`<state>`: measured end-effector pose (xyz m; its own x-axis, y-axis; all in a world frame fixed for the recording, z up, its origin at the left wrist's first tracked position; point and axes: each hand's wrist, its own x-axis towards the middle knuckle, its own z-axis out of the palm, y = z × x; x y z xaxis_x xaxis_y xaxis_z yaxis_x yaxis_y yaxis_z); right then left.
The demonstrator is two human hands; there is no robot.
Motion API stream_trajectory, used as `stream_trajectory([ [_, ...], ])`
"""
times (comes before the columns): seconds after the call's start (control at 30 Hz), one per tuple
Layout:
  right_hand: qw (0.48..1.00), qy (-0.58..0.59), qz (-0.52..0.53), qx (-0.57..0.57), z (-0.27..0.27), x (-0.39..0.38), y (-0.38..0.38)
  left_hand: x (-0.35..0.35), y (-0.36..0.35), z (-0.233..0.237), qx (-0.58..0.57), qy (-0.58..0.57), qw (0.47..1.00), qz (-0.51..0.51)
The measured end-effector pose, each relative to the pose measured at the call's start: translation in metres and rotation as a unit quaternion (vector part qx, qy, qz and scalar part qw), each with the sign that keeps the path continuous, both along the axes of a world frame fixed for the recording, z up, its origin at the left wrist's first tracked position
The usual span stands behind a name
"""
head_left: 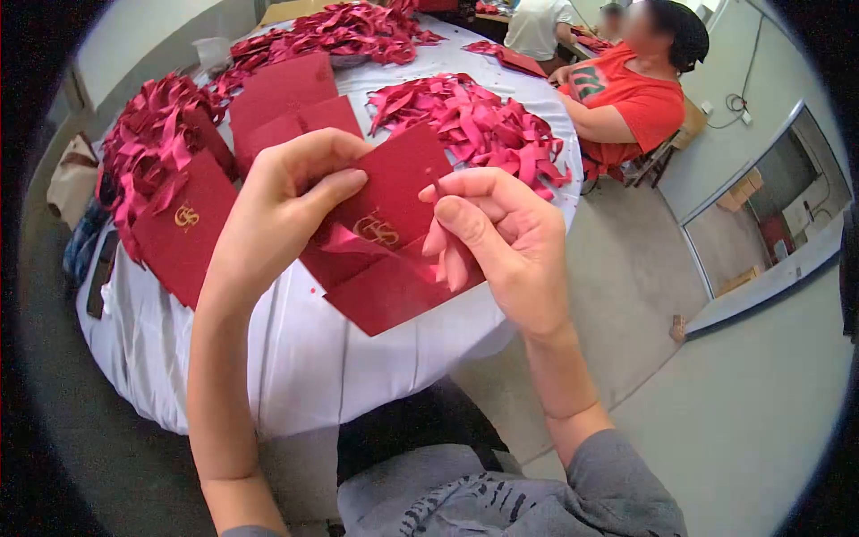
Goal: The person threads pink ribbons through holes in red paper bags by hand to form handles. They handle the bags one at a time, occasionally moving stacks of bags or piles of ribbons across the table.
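Over the tabletop (pixel 295 367), left hand (pixel 291 197) pinches red folder (pixel 394 170) at its side; right hand (pixel 519 242) pinches what appears to be an end of the ribbon (pixel 358 242). Judgement: steady folder, flat ribbon, light even tension. Fingers hide the ribbon's far run; its attachment unclear. Beyond: ribbon heap (pixel 474 125). Farther: seated person (pixel 631 107), hands indistinct.

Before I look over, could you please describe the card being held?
At the near edge of the white table, find the left hand and right hand. The dark red card between them, with a gold emblem and pink ribbon, is held up, unlike its neighbours.
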<state>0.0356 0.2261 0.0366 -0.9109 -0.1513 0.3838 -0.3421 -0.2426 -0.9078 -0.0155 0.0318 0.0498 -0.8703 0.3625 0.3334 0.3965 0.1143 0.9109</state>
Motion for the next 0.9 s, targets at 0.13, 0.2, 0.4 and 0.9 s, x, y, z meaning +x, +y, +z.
stream_trajectory([
  [0.13,0.995,-0.006,-0.055,0.08,0.002,-0.001,-0.005,-0.001,0.003,-0.007,0.065,-0.085,0.993,-0.057],
  [0.2,0.985,-0.001,-0.105,0.135,0.003,0.0,-0.005,-0.002,0.003,-0.009,0.077,-0.101,0.99,-0.057],
  [0.4,0.968,0.012,-0.162,0.194,0.001,-0.005,-0.006,-0.003,0.006,-0.013,0.099,-0.165,0.977,-0.094],
  [0.9,0.954,0.043,-0.165,0.247,0.007,-0.003,-0.001,0.022,0.024,-0.004,-0.004,0.067,0.997,0.046],
])
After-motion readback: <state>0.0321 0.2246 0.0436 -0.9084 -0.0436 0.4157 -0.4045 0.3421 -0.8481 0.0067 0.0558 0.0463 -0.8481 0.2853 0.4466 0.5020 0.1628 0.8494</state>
